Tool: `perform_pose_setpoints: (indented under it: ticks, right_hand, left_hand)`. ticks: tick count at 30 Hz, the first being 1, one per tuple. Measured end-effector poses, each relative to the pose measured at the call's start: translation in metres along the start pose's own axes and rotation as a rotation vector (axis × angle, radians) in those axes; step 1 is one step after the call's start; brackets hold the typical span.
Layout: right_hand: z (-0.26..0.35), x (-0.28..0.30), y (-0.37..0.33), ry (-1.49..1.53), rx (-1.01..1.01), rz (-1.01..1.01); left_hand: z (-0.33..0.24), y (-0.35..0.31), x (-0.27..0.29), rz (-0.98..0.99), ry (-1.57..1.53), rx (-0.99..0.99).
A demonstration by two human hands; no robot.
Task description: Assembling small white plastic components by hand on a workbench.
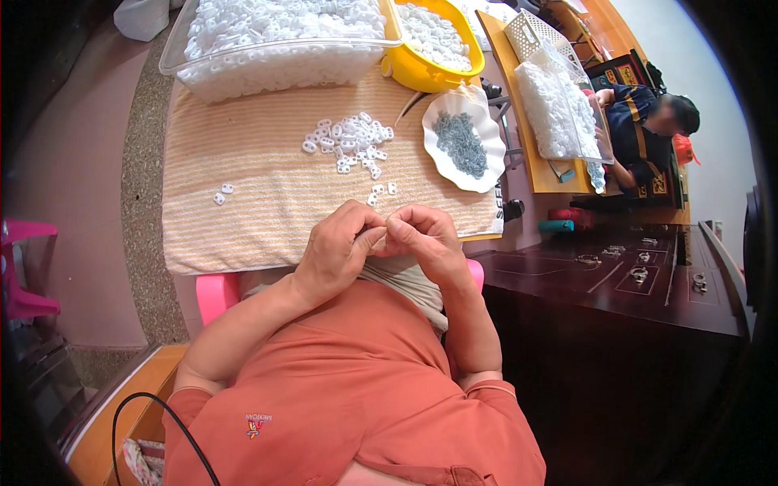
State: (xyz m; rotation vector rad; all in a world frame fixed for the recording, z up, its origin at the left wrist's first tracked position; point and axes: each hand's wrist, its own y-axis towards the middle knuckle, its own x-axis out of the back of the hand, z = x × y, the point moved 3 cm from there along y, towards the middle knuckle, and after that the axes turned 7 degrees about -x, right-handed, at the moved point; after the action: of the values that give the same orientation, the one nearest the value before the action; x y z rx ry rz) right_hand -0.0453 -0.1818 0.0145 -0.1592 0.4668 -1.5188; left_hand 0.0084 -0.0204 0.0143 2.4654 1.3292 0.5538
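Both my left hand and my right hand are pinched closed, tips together; on what, I cannot tell. White pieces lie in a pile on the towel, beyond my hands.

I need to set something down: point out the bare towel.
Bare towel lies between the clear tub and leftmost loose pieces, and from those to the near edge. Crowded: the centre pile; far right, yellow basket and wavy plate.

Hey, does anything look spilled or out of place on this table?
Nothing looks clearly spilled. Slightly odd: a couple of small white plastic pieces lie on the striped beige towel, left of the loose white heap, separated from it, perhaps deliberately.
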Motion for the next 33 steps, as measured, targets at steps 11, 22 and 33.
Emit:
perform_pose_setpoints:
  ticks: [11, 22, 33]
  right_hand:
    - [-0.001, -0.002, -0.001, 0.059, 0.033, 0.016]
    - [-0.001, -0.011, -0.003, -0.005, 0.139, -0.075]
    - [-0.003, -0.007, 0.002, -0.068, 0.254, -0.141]
  left_hand:
    - [0.001, 0.000, 0.000, -0.002, -0.028, 0.000]
    - [0.004, 0.000, 0.001, -0.009, -0.025, 0.032]
    - [0.018, -0.004, -0.003, 0.030, -0.189, 0.202]
